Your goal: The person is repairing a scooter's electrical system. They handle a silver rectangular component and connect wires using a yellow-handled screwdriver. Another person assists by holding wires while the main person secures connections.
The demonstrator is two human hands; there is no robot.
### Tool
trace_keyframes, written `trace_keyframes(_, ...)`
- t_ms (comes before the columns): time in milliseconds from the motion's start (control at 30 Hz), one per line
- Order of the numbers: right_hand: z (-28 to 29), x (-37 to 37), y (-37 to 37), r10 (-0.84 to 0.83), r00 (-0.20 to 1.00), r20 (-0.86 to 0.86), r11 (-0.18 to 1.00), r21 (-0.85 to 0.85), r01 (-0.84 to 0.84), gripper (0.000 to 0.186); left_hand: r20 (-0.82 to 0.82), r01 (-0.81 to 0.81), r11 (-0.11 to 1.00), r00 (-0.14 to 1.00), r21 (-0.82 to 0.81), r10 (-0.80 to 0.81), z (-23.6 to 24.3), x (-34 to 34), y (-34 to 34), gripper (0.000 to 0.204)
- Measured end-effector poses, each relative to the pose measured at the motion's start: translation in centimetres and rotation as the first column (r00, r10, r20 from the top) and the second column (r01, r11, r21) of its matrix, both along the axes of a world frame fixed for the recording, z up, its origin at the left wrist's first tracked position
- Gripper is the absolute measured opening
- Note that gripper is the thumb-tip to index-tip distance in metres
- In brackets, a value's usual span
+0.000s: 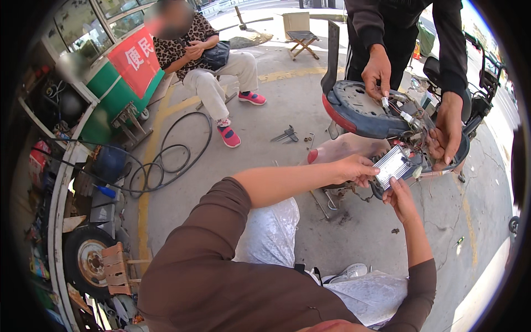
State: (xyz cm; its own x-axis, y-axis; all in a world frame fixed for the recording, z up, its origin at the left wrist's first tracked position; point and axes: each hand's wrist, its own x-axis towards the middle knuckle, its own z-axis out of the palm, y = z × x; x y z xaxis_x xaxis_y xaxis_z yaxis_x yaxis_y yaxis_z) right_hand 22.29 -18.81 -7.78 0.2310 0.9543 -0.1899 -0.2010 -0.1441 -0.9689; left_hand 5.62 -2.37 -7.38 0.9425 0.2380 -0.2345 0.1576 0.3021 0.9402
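left hand (357, 169) and right hand (402, 200) have fingers clamped on the box (392, 167), left and near; best hold it steady, clear of the far wires (394, 108).

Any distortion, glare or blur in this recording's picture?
Head view: the white post bows near the left rim; head view: sunlit pavement at lower right is washed out; head view: the seated person's face is blurred, while the metal box looks fairly sharp.

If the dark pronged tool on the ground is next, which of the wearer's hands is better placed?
Probably the left hand: it is nearer the dark tool than the right hand, though both hold the finned metal box.
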Motion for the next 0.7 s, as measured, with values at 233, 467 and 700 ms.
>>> trace_keyframes(233, 0.14, 0.04, -0.03, 0.033, 0.999, 0.03, 0.999, -0.008, -0.033, 0.038, -0.019, -0.015, 0.998, 1.0, 0.061, 0.016, -0.51, -0.11, 0.3, 0.038)
trace_keyframes(467, -0.19, 0.07, 0.16, 0.023, 1.0, 0.006, 1.0, -0.015, -0.023, 0.04, -0.041, -0.018, 0.999, 0.999, 0.031, 0.019, 0.04, -0.03, 0.16, 0.037)
trace_keyframes(700, -0.44, 0.24, 0.39, 0.05, 0.999, -0.004, 0.999, -0.008, -0.051, 0.041, -0.068, 0.0, 0.998, 0.998, 0.055, 0.004, -0.52, 0.02, 0.57, 0.045)
